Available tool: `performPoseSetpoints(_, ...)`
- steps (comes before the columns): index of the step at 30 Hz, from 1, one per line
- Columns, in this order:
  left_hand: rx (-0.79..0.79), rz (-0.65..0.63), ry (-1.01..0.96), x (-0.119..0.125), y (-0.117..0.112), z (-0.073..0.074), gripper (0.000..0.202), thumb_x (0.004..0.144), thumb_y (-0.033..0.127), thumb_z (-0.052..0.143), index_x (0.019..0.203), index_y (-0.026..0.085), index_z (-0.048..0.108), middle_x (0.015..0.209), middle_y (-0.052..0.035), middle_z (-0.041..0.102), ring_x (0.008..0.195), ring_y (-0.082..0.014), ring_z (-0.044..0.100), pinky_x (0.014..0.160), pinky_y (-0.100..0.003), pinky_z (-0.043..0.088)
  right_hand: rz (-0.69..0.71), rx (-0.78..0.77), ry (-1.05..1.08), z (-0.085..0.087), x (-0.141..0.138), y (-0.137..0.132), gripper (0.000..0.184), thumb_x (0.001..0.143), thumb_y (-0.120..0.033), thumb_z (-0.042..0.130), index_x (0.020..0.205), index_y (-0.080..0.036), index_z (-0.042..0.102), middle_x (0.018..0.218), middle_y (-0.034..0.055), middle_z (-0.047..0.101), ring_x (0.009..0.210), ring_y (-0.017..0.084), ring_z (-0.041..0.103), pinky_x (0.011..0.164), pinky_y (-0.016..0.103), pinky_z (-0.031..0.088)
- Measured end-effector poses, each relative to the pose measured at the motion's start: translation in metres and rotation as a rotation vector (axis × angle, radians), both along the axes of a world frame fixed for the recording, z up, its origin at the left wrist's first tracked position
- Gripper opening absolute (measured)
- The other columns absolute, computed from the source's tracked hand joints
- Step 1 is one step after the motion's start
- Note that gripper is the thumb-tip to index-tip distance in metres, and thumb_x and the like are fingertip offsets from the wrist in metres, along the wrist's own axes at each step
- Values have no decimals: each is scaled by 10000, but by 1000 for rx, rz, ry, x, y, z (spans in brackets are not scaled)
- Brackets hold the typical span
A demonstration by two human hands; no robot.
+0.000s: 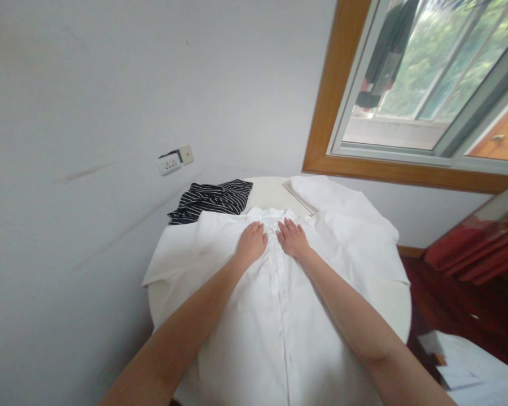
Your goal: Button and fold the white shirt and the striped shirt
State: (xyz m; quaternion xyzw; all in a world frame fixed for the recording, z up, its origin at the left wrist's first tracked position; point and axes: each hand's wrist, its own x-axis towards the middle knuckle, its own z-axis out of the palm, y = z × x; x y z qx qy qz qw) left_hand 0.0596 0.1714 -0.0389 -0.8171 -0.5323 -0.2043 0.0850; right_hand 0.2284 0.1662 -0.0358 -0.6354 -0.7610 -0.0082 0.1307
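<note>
A white short-sleeved shirt [254, 327] lies spread front side up over a round table [389, 307], its collar toward the wall and its button strip running down the middle. My left hand [252, 242] rests on the shirt just left of the strip, below the collar, fingers laid out on the cloth. On the other side of the strip, my right hand [292, 238] lies flat with its fingers slightly spread. Neither hand grips anything. The lower part of the shirt runs out of view at the bottom.
A black-and-white striped cloth [215, 200] lies at the table's back left. Folded white cloth [334, 194] is at the back right, beside the shirt. The wall carries a socket [169, 163]. A wood-framed window [317, 141], red curtain [478, 248] and white box-like object [469, 355] are to the right.
</note>
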Motion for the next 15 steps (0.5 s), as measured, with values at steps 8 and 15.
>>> performPoseSetpoints(8,-47,21,63,-1,-5,-3,527,926,354,324,1378,116,451,1463,-138,396,1355,-269,361,1125,-467,256,-13,-25,-40,-3,0,-2,553,951,-560,216,1459,-358,298,1559,64,204,1432,291,162,1099,571,141)
performPoseSetpoints(15,-67,15,61,-2,-7,2,516,928,363,333,1374,131,451,1458,-130,407,1356,-250,359,1124,-467,253,13,153,10,10,-5,-18,557,958,-441,310,1468,-217,298,1470,127,389,1399,280,242,1111,558,124)
